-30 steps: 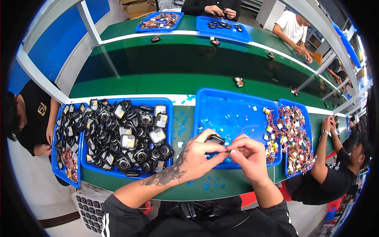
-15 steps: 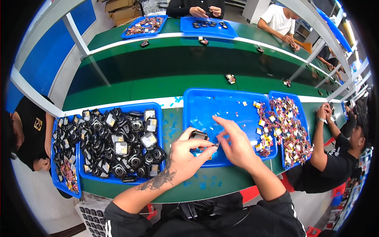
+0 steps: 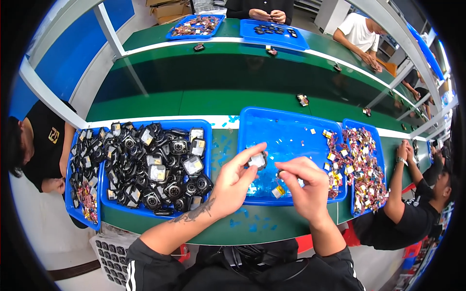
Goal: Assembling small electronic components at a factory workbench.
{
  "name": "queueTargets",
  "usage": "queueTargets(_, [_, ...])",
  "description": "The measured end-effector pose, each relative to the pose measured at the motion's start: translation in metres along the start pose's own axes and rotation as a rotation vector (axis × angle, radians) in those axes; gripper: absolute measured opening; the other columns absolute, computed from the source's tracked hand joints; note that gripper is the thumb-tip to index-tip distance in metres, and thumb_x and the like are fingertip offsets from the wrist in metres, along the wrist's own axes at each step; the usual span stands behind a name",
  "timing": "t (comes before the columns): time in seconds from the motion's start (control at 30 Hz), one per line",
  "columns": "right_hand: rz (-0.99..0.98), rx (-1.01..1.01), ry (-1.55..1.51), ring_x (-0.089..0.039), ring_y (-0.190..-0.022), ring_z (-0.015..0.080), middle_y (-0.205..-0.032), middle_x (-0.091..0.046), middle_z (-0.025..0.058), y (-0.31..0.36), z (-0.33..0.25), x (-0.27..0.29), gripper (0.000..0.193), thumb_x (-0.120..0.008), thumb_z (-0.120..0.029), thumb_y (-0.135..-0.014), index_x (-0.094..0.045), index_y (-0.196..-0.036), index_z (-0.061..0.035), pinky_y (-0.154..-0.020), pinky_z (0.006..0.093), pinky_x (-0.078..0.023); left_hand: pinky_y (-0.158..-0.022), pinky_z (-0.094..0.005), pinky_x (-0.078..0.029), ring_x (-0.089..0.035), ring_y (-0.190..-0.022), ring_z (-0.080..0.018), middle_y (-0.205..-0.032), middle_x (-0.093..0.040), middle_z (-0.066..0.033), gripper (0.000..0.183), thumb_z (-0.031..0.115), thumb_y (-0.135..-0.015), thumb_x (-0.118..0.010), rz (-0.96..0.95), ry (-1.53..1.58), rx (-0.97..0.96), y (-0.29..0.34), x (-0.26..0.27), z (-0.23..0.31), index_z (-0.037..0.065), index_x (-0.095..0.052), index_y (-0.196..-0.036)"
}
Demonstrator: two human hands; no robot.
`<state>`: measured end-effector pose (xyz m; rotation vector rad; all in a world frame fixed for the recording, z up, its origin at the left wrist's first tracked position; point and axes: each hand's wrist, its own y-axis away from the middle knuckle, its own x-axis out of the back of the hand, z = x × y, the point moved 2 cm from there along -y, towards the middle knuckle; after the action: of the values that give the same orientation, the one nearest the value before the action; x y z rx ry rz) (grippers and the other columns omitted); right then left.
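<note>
My left hand (image 3: 232, 184) holds a dark smartwatch case (image 3: 257, 160) between thumb and fingers, its pale, shiny face showing. Just right of it, my right hand (image 3: 306, 186) is closed in a pinch, with a small dark piece (image 3: 280, 173) at the fingertips, too small to name. Below those fingertips is a small yellow and silver part (image 3: 278, 192); whether it hangs from the pinch or lies in the tray I cannot tell. Both hands are over the blue tray (image 3: 252, 116), which has blue film scraps and small parts in it.
On the left, a blue tray (image 3: 208, 145) is heaped with black watch cases (image 3: 156, 173). Another blue tray (image 3: 347, 203) at right holds small red, yellow and white parts (image 3: 364, 165). Green belt (image 3: 204, 104) lies beyond, carrying a few pieces. Co-workers sit around.
My right hand has gone from loosely open to a pinch and moved slightly away from the left. The watch case now shows its pale face. The whole view has shifted a little.
</note>
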<state>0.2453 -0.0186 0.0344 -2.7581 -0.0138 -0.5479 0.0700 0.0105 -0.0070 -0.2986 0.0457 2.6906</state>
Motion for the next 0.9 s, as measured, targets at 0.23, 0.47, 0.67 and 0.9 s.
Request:
queueTargets(0.23, [0.063,-0.045,0.115,-0.052,-0.056,0.0112,-0.074,-0.065,0.0064,-0.006,-0.009,-0.02,0.022,-0.073,0.002,-0.076,-0.07,-0.098,-0.0034,-0.051,0.0275,-0.043,-0.1,-0.0304,-0.045,-0.051,-0.119,-0.0153,-0.133,-0.05,-0.0111,0.051,-0.002,-0.097,-0.041,-0.018,0.252,-0.075,0.009,-0.014,0.003,0.003,-0.031,-0.147])
queueTargets(0.47, [0.028,0.037,0.274,-0.056,-0.057,0.0189,-0.072,-0.064,0.0065,-0.009,-0.013,-0.021,0.013,-0.073,0.0,-0.075,-0.068,-0.086,-0.0053,-0.052,0.031,-0.043,-0.103,-0.0363,-0.045,-0.053,-0.121,-0.0218,-0.134,-0.051,-0.0167,0.046,0.001,-0.099,-0.046,-0.071,0.116,-0.048,0.012,-0.01,-0.003,-0.007,-0.032,-0.142])
queueTargets(0.67, [-0.037,0.043,0.294,-0.06,-0.064,0.0209,-0.074,-0.065,0.0044,-0.012,-0.013,-0.019,0.01,-0.072,-0.002,-0.076,-0.068,-0.084,-0.0069,-0.062,0.0332,-0.042,-0.102,-0.0346,-0.046,-0.055,-0.118,-0.0206,-0.132,-0.052,-0.0157,0.045,0.002,-0.099,-0.046,-0.087,0.038,-0.043,0.012,-0.008,-0.004,-0.007,-0.033,-0.142])
queueTargets(0.9, [-0.007,0.176,0.423,-0.058,-0.068,0.0208,-0.072,-0.06,0.0029,-0.012,-0.016,-0.018,0.017,-0.073,-0.003,-0.074,-0.057,-0.076,-0.0075,-0.068,0.0345,-0.039,-0.101,-0.0342,-0.046,-0.054,-0.118,-0.02,-0.128,-0.054,-0.0153,0.046,0.001,-0.099,-0.046,-0.148,-0.018,-0.012,0.011,-0.004,-0.005,-0.007,-0.032,-0.142])
